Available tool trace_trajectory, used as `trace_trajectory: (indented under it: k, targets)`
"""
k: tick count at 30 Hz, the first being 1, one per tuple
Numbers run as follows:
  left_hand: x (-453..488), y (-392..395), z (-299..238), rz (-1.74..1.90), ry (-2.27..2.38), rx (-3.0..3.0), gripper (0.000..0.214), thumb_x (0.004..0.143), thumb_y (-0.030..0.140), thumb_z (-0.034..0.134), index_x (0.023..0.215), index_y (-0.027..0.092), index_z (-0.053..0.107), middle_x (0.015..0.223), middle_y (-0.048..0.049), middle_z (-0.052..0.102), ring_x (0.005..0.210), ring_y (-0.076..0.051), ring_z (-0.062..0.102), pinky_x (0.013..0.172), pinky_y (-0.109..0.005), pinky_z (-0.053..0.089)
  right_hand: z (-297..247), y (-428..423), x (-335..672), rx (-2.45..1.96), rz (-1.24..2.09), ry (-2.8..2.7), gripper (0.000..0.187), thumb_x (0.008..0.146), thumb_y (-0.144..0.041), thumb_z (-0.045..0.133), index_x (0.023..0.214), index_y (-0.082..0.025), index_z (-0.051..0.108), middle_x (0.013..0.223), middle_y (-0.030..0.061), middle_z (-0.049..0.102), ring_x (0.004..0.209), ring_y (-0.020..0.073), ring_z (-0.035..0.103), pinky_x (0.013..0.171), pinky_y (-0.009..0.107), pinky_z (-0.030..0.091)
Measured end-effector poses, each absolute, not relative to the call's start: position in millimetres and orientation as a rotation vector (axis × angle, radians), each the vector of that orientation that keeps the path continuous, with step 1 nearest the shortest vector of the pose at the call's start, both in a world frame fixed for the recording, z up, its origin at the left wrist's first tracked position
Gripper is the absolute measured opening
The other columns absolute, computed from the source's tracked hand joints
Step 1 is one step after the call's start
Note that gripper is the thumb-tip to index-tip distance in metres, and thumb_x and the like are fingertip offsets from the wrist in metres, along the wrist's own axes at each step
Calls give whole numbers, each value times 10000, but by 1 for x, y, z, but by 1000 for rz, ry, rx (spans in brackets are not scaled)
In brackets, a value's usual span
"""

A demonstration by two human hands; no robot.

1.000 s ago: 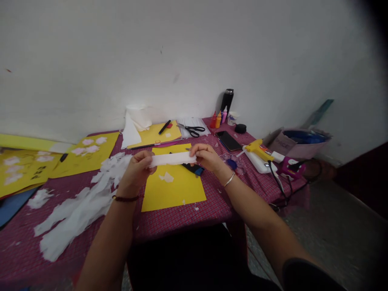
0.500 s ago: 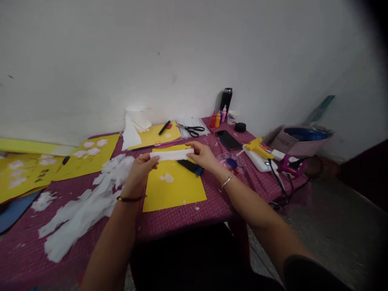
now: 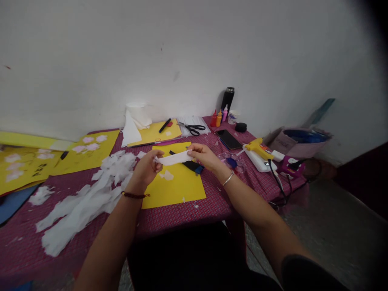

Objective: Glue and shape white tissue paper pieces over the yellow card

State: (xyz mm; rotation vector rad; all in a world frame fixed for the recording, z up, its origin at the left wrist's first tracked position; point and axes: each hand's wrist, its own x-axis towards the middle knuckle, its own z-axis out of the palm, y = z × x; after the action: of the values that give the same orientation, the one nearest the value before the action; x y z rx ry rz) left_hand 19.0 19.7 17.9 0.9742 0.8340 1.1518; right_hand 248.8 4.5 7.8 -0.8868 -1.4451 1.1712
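A narrow strip of white tissue paper is stretched between my two hands above a yellow sheet. My left hand pinches its left end, where the paper looks crumpled. The right end is gripped between the thumb and fingers of my right hand. Beneath the strip, a dark object with a blue end, partly hidden, lies on the yellow sheet. Small pale paper scraps rest there too. To the left of my left hand spreads a heap of torn white tissue.
Scissors, a black pen and a tissue roll are at the back. Paint bottles, a black flask, a phone and a yellow glue gun with cables stand right. Blossom-decorated yellow sheets lie left.
The strip has gone from level to slanted, its left end now lower and crumpled at my left fingers. My left hand has turned slightly and shifted right.
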Motion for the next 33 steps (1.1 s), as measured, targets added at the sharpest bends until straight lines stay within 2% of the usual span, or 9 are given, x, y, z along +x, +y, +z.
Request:
trace_trajectory:
  k: [3, 9, 14, 17, 19, 21, 25, 28, 33]
  targets:
    - [23, 20, 13, 1127, 813, 1035, 234, 690, 359, 703, 728, 132, 658, 648, 29, 481, 398, -24, 357, 363, -171, 217, 7, 6, 248, -903, 1156, -1415, 249, 714, -401, 676, 688, -182, 563, 614, -43, 524, 571, 92, 437, 535, 225, 320]
    - [28, 14, 8, 1088, 926, 1467, 238, 626, 294, 811, 822, 170, 755, 526, 65, 410, 442, -57, 320, 421, -207, 212, 8, 3, 248, -923, 1123, -1447, 264, 728, -417, 675, 688, -182, 562, 614, -44, 519, 571, 91, 423, 528, 221, 305]
    - [30, 13, 7, 1052, 1033, 1554, 197, 674, 363, 774, 716, 171, 758, 541, 19, 541, 475, -82, 360, 447, -231, 220, 8, 5, 252, -916, 1090, -1513, 251, 752, -398, 663, 691, -175, 566, 617, -42, 519, 569, 89, 430, 547, 226, 324]
    - [31, 12, 7, 1025, 1048, 1563, 162, 678, 341, 757, 680, 179, 751, 537, 14, 563, 475, -90, 373, 444, -232, 236, 8, 6, 256, -935, 1035, -1637, 226, 778, -388, 651, 806, -167, 615, 698, -24, 567, 611, 100, 474, 586, 240, 366]
    - [33, 10, 6, 968, 1064, 1605, 154, 681, 331, 748, 662, 178, 746, 541, 8, 574, 477, -95, 390, 443, -230, 254, 8, 5, 256, -949, 978, -1742, 263, 788, -380, 655, 940, -166, 639, 809, 5, 615, 689, 122, 532, 640, 259, 404]
    - [36, 8, 4, 903, 1077, 1661, 154, 685, 327, 740, 653, 176, 745, 566, -4, 599, 494, -105, 425, 453, -229, 286, 7, 3, 253, -957, 914, -1857, 283, 791, -368, 670, 986, -165, 649, 881, 26, 638, 776, 146, 572, 704, 282, 424]
    - [42, 5, 0, 827, 1057, 1715, 147, 696, 319, 727, 649, 181, 747, 592, -12, 619, 514, -111, 457, 466, -224, 318, 4, 3, 244, -974, 778, -2118, 106, 811, -268, 660, 792, -163, 659, 764, 0, 617, 743, 140, 552, 705, 280, 387]
    - [40, 7, 0, 833, 1073, 1624, 128, 665, 302, 744, 621, 182, 738, 537, -2, 586, 462, -91, 414, 424, -209, 275, 3, 5, 244, -1027, 711, -2155, 148, 838, -199, 607, 694, -167, 623, 674, -22, 564, 660, 116, 493, 647, 264, 339]
    - [28, 16, 4, 862, 1072, 1392, 153, 614, 311, 776, 593, 173, 713, 432, 35, 461, 352, -46, 276, 360, -197, 147, 5, 10, 265, -1171, 737, -1993, 161, 830, -232, 603, 681, -172, 602, 646, -6, 553, 608, 118, 462, 570, 264, 306]
